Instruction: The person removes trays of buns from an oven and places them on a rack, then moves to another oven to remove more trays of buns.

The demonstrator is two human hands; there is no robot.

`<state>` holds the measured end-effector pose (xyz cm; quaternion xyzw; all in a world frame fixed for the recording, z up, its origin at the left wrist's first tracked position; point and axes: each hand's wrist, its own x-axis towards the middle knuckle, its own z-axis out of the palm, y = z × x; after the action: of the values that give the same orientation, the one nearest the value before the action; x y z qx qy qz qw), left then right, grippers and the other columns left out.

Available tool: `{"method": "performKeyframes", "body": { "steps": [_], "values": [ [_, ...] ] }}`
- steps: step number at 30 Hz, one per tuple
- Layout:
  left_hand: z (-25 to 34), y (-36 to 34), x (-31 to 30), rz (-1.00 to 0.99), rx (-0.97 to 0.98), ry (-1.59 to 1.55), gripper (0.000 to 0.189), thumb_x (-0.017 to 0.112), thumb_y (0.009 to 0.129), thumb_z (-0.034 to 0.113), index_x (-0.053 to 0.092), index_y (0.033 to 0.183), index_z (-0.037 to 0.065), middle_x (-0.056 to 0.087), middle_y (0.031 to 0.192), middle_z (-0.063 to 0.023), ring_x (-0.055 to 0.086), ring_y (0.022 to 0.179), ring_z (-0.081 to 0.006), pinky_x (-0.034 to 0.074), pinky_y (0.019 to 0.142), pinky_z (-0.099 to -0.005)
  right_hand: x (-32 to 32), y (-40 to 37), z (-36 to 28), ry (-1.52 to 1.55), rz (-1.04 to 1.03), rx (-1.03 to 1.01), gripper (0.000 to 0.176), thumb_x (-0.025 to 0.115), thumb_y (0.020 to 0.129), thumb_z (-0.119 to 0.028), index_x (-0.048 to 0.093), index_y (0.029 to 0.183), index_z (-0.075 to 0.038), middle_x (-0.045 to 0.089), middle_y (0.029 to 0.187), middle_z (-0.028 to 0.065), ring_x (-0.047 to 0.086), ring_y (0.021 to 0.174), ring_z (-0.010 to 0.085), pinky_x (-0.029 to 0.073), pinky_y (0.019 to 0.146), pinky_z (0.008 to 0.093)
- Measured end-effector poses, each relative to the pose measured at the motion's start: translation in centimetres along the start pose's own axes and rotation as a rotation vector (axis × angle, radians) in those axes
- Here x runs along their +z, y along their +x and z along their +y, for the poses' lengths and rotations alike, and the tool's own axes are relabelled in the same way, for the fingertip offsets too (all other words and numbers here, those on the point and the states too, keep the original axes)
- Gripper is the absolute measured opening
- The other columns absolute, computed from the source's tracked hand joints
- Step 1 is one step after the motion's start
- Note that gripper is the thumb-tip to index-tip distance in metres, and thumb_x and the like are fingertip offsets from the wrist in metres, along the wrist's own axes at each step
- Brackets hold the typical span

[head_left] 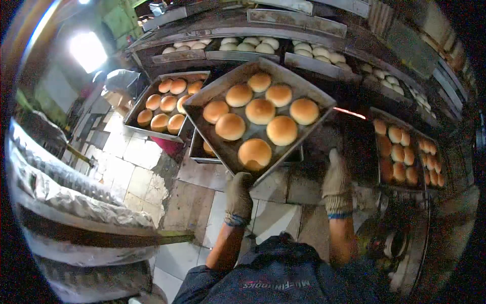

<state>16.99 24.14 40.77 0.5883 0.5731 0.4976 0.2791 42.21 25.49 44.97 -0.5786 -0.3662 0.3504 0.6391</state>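
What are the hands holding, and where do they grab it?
The left hand grips the bun tray by its near corner; the right hand looks empty.

Dull metal tray point(314, 123), glossy buns point(260, 111)

The held tray point(221, 85) covers most of a lower tray point(198, 152); only its near left corner and one bun show. The left hand point(239, 198) has its fingertips hidden under the held tray's near corner. The right hand point(336, 185) turns its palm away, so any hold cannot be told. A red thing point(169, 146) sits mostly hidden beneath the left tray point(152, 134). Lettering point(276, 283) on the dark garment is too blurred to read. The far right buns point(428, 162) smear together.
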Motion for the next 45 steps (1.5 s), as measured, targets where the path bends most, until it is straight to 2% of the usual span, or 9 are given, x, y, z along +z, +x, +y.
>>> {"method": "performKeyframes", "body": {
  "steps": [7,13,25,30,31,34,39,41,45],
  "values": [
    [-3.0,2.4,6.1,0.240,-0.231,-0.604,0.017,0.049,0.084,0.015,0.055,0.076,0.000,0.051,0.079,-0.0037,0.049,0.071,-0.0134,0.044,0.064,-0.0297,-16.8,-0.8,5.6,-0.605,0.424,-0.228,0.057,0.047,0.090,-0.046,0.048,0.126,-0.003,0.043,0.135,0.0103,0.045,0.113,0.0232,0.037,0.096,0.0371],
    [-3.4,4.4,4.8,-0.182,-0.132,0.436,0.026,0.070,0.078,0.019,0.061,0.093,-0.001,0.058,0.099,-0.0102,0.056,0.085,-0.0175,0.047,0.066,-0.0316,-25.0,7.5,12.6,0.590,0.502,0.208,0.059,0.038,0.090,-0.054,0.047,0.127,-0.010,0.055,0.123,0.0077,0.055,0.102,0.0284,0.044,0.086,0.0396],
    [-13.6,7.3,-6.5,0.626,-0.377,-0.683,0.048,0.053,0.089,0.033,0.046,0.122,-0.001,0.051,0.104,-0.0058,0.049,0.087,-0.0165,0.039,0.082,-0.0294,-21.7,-4.5,7.9,0.490,0.465,0.281,0.052,0.044,0.086,-0.046,0.050,0.122,-0.009,0.053,0.119,0.0125,0.052,0.102,0.0316,0.043,0.086,0.0476],
    [-19.7,18.4,-14.5,0.325,-0.449,-0.465,0.033,0.056,0.085,0.039,0.058,0.094,0.007,0.055,0.076,-0.0009,0.054,0.071,-0.0186,0.045,0.067,-0.0298,-15.4,-12.5,4.8,0.529,0.413,0.163,0.063,0.064,0.080,-0.031,0.040,0.132,-0.004,0.046,0.124,0.0219,0.048,0.109,0.0348,0.048,0.087,0.0479],
    [-22.3,20.5,-14.4,0.333,-0.401,-0.600,0.031,0.059,0.083,0.038,0.058,0.090,0.007,0.058,0.074,-0.0029,0.056,0.070,-0.0230,0.046,0.065,-0.0332,-17.4,-12.8,7.9,-0.188,0.394,-0.063,0.071,0.066,0.077,-0.035,0.037,0.134,-0.003,0.045,0.126,0.0232,0.046,0.113,0.0364,0.046,0.089,0.0494],
    [-25.1,23.5,-15.6,0.141,-0.107,0.285,0.028,0.067,0.077,0.029,0.059,0.088,0.006,0.062,0.077,-0.0131,0.060,0.076,-0.0333,0.046,0.062,-0.0406,-7.3,-12.9,-0.5,1.155,0.327,0.519,0.079,0.070,0.071,-0.040,0.039,0.132,0.000,0.049,0.124,0.0256,0.043,0.120,0.0376,0.041,0.097,0.0463],
    [-18.4,23.2,-18.2,0.330,-0.197,0.302,0.019,0.068,0.074,0.016,0.060,0.081,0.001,0.063,0.076,-0.0144,0.062,0.074,-0.0263,0.048,0.064,-0.0363,-5.4,-6.8,4.3,-0.926,0.199,0.082,0.052,0.055,0.082,-0.042,0.054,0.120,-0.007,0.055,0.121,0.0143,0.055,0.105,0.0280,0.047,0.085,0.0393],
    [-13.1,22.0,-22.0,0.308,0.046,0.485,0.016,0.068,0.071,0.014,0.061,0.078,0.002,0.062,0.068,-0.0093,0.059,0.064,-0.0207,0.046,0.058,-0.0333,-4.2,-3.3,5.7,0.041,0.076,0.036,0.039,0.053,0.085,-0.029,0.056,0.115,-0.005,0.059,0.111,0.0137,0.059,0.097,0.0249,0.051,0.077,0.0338],
    [-12.2,20.7,-27.8,0.231,0.212,0.823,0.022,0.074,0.062,0.014,0.060,0.074,0.002,0.061,0.064,-0.0140,0.062,0.063,-0.0263,0.047,0.056,-0.0337,1.3,1.5,0.6,-0.424,-0.119,-0.040,0.028,0.050,0.085,-0.020,0.058,0.107,-0.004,0.061,0.099,0.0116,0.060,0.089,0.0239,0.051,0.074,0.0353]
  ]
}}
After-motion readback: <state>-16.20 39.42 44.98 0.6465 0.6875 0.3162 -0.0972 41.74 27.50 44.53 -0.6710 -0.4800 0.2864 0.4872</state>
